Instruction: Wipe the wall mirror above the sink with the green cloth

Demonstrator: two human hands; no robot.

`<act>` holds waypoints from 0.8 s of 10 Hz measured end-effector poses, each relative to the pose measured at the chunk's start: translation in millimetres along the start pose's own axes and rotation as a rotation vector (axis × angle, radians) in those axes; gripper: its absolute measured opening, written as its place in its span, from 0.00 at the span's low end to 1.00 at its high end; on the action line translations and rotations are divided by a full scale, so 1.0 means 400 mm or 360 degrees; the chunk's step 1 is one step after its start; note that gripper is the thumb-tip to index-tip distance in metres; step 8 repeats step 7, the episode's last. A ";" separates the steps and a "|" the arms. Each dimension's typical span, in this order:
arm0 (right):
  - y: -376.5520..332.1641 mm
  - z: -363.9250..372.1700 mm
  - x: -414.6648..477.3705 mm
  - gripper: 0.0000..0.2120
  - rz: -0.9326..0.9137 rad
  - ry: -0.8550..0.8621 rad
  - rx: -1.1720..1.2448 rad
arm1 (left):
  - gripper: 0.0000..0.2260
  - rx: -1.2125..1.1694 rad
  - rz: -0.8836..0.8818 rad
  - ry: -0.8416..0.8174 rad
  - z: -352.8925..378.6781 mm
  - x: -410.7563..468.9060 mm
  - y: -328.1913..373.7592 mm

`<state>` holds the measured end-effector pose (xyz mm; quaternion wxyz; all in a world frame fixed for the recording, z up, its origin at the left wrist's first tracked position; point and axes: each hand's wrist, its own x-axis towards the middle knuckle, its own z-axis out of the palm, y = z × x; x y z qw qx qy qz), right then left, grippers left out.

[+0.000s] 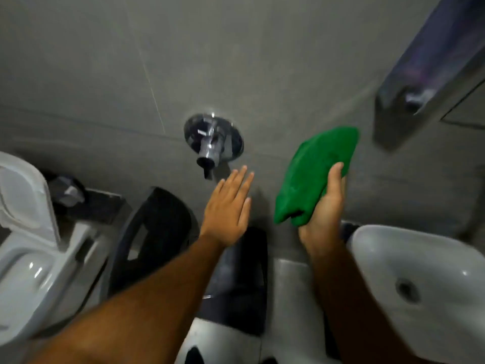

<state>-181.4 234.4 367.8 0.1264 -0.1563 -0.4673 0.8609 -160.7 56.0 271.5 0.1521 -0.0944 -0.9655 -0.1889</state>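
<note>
**Cloth in hand, mirror not yet reached**

While both forearms reach forward from the bottom of the view, the right hand (324, 206) is closed around the green cloth (313, 177), which is bunched and stands up out of the palm, just above the left edge of the white sink (409, 285). The left hand (228, 206) is empty, flat, with fingers stretched toward the grey tiled wall (236, 61); I cannot tell if it touches it. Between the hands and further back, a chrome wall tap (212, 140) sticks out. At the far upper right, a blurred reflective edge (430, 61) is probably the mirror frame, well apart from the cloth.

To do this step well, I think the cloth should first be opened into a flat pad, then lifted up and to the right, so a broad face meets the glass instead of a lump.
</note>
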 end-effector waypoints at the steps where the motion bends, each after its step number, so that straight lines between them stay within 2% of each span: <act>1: 0.235 -0.156 -0.004 0.24 0.0378 0.0026 -0.0113 | 0.29 0.0000 -0.0128 -0.0238 0.172 -0.163 -0.093; 2: 0.549 -0.367 0.012 0.19 0.0714 0.0171 -0.0474 | 0.31 -0.0008 -0.0311 -0.0615 0.396 -0.389 -0.223; 3: 0.730 -0.473 0.052 0.23 0.0767 0.0135 -0.0803 | 0.32 -0.0017 -0.0389 -0.0794 0.504 -0.491 -0.297; 4: 0.973 -0.561 0.119 0.29 0.0625 -0.0334 -0.1497 | 0.31 -0.0018 -0.0491 -0.0873 0.617 -0.573 -0.362; 5: 1.067 -0.592 0.135 0.36 0.0583 -0.0730 -0.2193 | 0.30 0.0007 -0.0577 -0.0888 0.646 -0.587 -0.379; 6: 1.074 -0.590 0.115 0.43 0.0486 -0.0857 -0.2804 | 0.30 0.0059 -0.0646 -0.0896 0.621 -0.555 -0.358; 7: 1.007 -0.565 0.076 0.42 0.0211 -0.0797 -0.2930 | 0.31 0.0133 -0.0589 -0.0879 0.564 -0.518 -0.328; 8: 1.007 -0.565 0.076 0.42 0.0211 -0.0797 -0.2930 | 0.31 0.0133 -0.0589 -0.0879 0.564 -0.518 -0.328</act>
